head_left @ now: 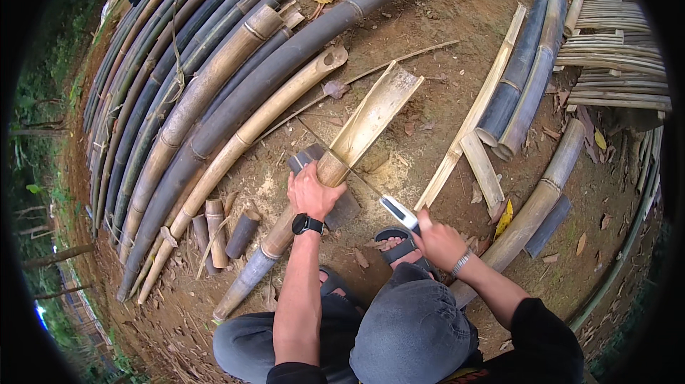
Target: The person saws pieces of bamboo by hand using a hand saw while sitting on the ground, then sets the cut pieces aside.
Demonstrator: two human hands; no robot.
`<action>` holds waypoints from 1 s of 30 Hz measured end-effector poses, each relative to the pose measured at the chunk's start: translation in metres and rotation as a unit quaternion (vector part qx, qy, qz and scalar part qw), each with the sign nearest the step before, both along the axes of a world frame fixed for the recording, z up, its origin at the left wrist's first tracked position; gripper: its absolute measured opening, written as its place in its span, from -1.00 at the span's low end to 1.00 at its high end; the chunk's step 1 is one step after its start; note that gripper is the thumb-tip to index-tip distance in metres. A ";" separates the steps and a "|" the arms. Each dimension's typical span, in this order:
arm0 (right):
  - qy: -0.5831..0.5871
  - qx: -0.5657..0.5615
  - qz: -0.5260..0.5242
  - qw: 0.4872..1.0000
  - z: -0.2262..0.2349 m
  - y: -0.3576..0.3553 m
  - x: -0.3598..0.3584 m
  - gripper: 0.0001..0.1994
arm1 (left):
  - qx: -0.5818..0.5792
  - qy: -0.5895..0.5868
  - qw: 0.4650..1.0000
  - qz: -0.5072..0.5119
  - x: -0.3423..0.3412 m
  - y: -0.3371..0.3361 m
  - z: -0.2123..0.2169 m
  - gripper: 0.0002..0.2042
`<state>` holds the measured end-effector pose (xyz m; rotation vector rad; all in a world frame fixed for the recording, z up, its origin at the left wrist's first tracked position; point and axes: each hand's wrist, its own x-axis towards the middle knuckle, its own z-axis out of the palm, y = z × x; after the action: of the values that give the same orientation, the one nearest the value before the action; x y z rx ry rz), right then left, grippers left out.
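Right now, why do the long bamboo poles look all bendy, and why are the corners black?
In the head view, the fisheye lens bends the stacked bamboo poles toward the rim and leaves black corners; daylight is soft, no hard shadows or glare; the left hand, right hand and saw look sharp.

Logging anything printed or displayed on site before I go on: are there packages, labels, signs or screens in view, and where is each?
Black wristwatch with round dark face: on the left wrist, whose left hand grips the split tan bamboo pole; display too small to tell.
No packages, labels or signs show.
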<state>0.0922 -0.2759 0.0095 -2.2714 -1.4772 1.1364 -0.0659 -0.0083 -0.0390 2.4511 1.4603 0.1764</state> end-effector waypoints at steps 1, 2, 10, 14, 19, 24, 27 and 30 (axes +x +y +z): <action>-0.010 0.017 0.004 1.000 -0.014 0.022 0.005 -0.61 | -0.041 0.011 0.999 -0.004 0.009 -0.003 0.006 -0.27; -0.016 0.038 0.013 0.999 -0.024 0.036 0.008 -0.58 | -0.047 0.013 0.999 -0.009 0.013 0.001 0.011 -0.28; -0.009 0.013 -0.022 1.000 -0.005 0.009 0.003 -0.64 | -0.031 0.009 0.999 0.012 0.008 0.001 0.011 -0.29; 0.025 -0.004 -0.009 1.000 0.005 -0.010 -0.001 -0.61 | -0.044 0.023 0.999 0.010 -0.001 0.007 0.011 -0.28; -0.007 0.003 0.006 1.000 -0.006 0.006 0.004 -0.57 | -0.025 0.018 1.000 0.002 0.007 0.002 0.009 -0.28; 0.015 -0.029 -0.011 0.999 0.012 -0.041 -0.001 -0.58 | -0.039 0.042 0.998 0.005 0.000 0.008 0.016 -0.27; -0.012 -0.013 0.003 1.000 0.019 -0.030 0.001 -0.59 | -0.015 0.029 0.999 0.003 0.000 -0.002 0.007 -0.28; -0.015 -0.023 0.005 1.000 0.007 0.011 0.000 -0.58 | -0.034 0.030 0.999 0.010 0.008 0.000 0.007 -0.29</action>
<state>0.0920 -0.2647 0.0161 -2.3242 -1.4889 1.1570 -0.0575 -0.0086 -0.0322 2.4071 1.4903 0.0569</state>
